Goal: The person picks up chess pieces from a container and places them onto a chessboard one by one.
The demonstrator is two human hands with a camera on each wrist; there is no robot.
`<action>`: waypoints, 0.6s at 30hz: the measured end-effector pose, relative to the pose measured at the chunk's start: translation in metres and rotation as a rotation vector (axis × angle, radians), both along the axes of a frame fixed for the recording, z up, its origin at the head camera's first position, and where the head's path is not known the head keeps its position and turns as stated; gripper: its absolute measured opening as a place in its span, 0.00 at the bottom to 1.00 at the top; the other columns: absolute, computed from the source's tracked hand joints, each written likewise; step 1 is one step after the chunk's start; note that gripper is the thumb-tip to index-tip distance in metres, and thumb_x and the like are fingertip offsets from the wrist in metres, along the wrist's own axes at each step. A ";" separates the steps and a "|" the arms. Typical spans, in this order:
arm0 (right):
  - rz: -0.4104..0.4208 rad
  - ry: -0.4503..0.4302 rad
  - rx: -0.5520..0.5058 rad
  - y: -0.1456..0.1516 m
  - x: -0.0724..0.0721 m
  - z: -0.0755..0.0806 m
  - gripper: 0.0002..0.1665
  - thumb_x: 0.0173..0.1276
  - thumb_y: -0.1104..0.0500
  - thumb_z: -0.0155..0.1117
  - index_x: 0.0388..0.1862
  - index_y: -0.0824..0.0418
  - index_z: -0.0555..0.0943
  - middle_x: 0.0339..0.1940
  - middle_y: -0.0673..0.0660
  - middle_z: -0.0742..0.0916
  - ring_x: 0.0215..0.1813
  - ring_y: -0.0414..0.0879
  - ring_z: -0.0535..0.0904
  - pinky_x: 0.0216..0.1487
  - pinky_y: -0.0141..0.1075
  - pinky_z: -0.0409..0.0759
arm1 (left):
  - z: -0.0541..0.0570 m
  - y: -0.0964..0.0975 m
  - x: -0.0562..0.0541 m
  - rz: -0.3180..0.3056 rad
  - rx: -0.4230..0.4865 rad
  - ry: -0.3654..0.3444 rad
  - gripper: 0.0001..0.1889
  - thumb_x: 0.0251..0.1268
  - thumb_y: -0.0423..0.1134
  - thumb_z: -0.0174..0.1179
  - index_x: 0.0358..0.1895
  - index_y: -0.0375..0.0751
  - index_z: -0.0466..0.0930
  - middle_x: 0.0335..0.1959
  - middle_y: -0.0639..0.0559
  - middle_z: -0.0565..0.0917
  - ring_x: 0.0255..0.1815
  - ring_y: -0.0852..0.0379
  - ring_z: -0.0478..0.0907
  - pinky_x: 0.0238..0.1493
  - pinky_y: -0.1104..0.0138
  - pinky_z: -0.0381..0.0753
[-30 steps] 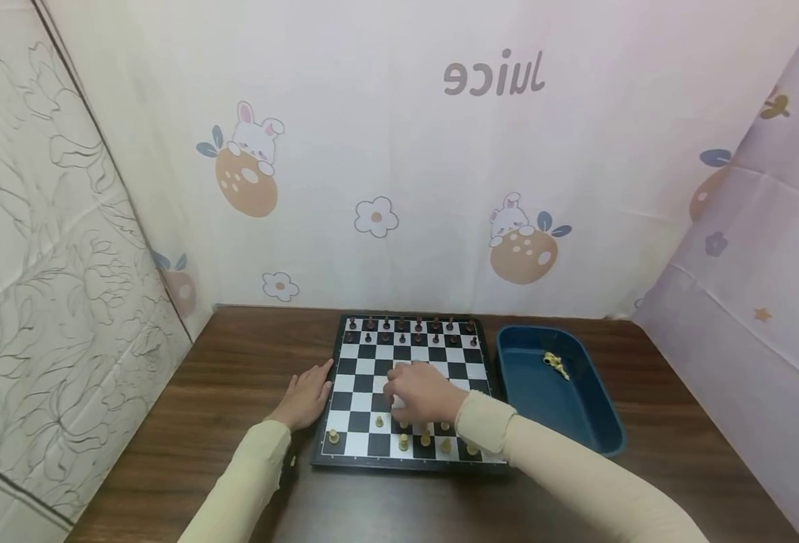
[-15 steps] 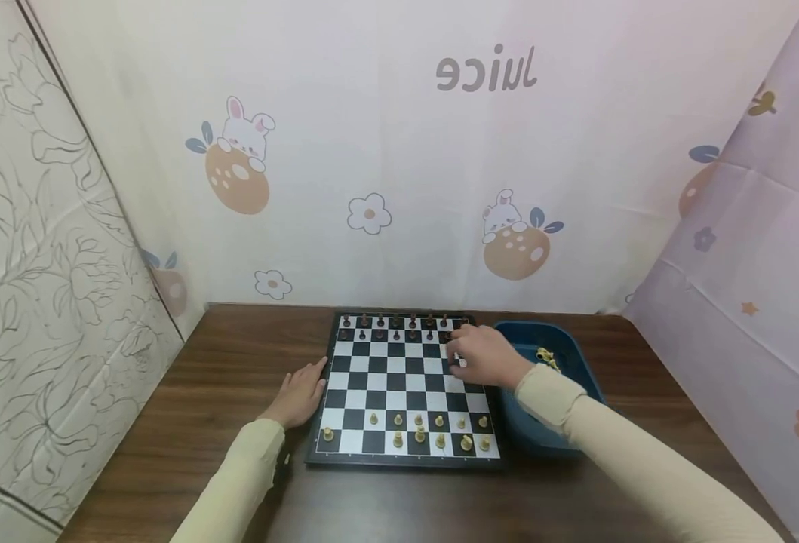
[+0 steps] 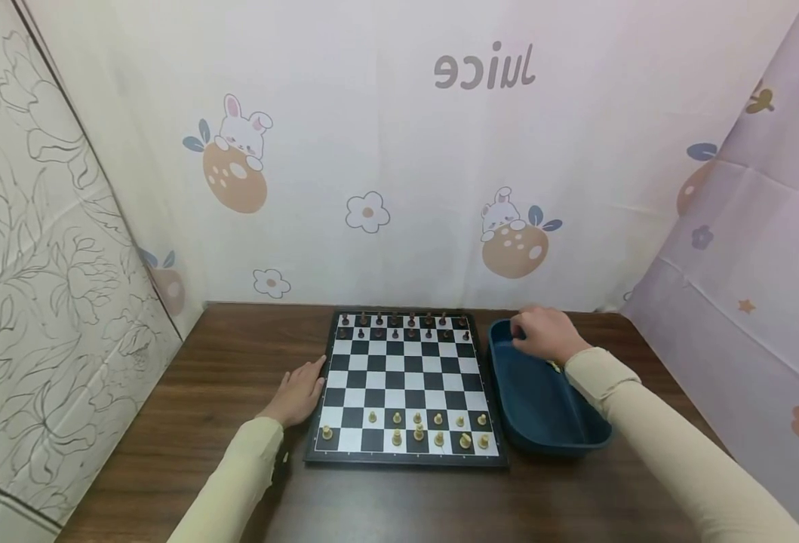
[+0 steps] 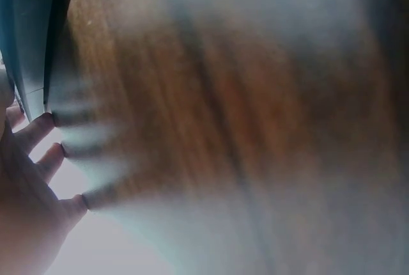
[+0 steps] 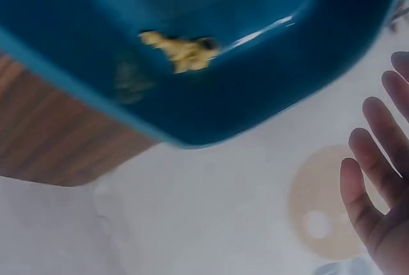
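A black-and-white chessboard (image 3: pixel 394 381) lies on the table, dark chess pieces in two rows at its far side and pale yellow pieces (image 3: pixel 418 432) along its near side. My left hand (image 3: pixel 293 394) rests flat on the wood, fingertips right at the board's left edge. Above the far end of a blue tray (image 3: pixel 550 441) hovers my right hand (image 3: pixel 545 332), its fingers loosely bent with nothing between them. A few yellow chess pieces (image 5: pixel 185 52) lie inside the tray in the right wrist view; the right hand and sleeve mostly hide them from the head view.
The tray stands close to the board's right edge on a brown wooden table (image 3: pixel 250 339). Behind the table hangs a printed curtain (image 3: pixel 372 151), with a line-patterned sheet (image 3: pixel 39 264) on the left.
My right hand has travelled from over the board's near half, across its right side, to above the tray's far end. The tray has shifted slightly. My left hand stays at the board's edge.
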State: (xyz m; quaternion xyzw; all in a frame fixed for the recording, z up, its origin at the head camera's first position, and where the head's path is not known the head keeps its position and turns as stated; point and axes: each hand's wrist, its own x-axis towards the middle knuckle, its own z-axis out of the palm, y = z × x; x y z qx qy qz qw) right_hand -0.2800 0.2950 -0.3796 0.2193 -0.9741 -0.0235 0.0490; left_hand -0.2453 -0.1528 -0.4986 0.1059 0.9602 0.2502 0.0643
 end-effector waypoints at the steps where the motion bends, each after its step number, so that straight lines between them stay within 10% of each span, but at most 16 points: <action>1: -0.007 -0.005 -0.004 0.006 -0.001 -0.002 0.03 0.55 0.60 0.70 0.25 0.57 0.83 0.24 0.51 0.80 0.25 0.44 0.72 0.25 0.40 0.77 | 0.000 0.000 0.000 0.000 -0.001 0.001 0.27 0.76 0.42 0.40 0.74 0.37 0.53 0.71 0.37 0.62 0.72 0.39 0.53 0.69 0.40 0.43; 18: -0.066 -0.007 0.069 0.061 0.002 -0.041 0.14 0.53 0.62 0.71 0.14 0.56 0.77 0.16 0.49 0.75 0.24 0.48 0.68 0.19 0.40 0.70 | 0.001 0.000 -0.002 -0.002 -0.010 0.007 0.27 0.76 0.42 0.41 0.74 0.37 0.53 0.71 0.38 0.62 0.72 0.39 0.54 0.69 0.40 0.44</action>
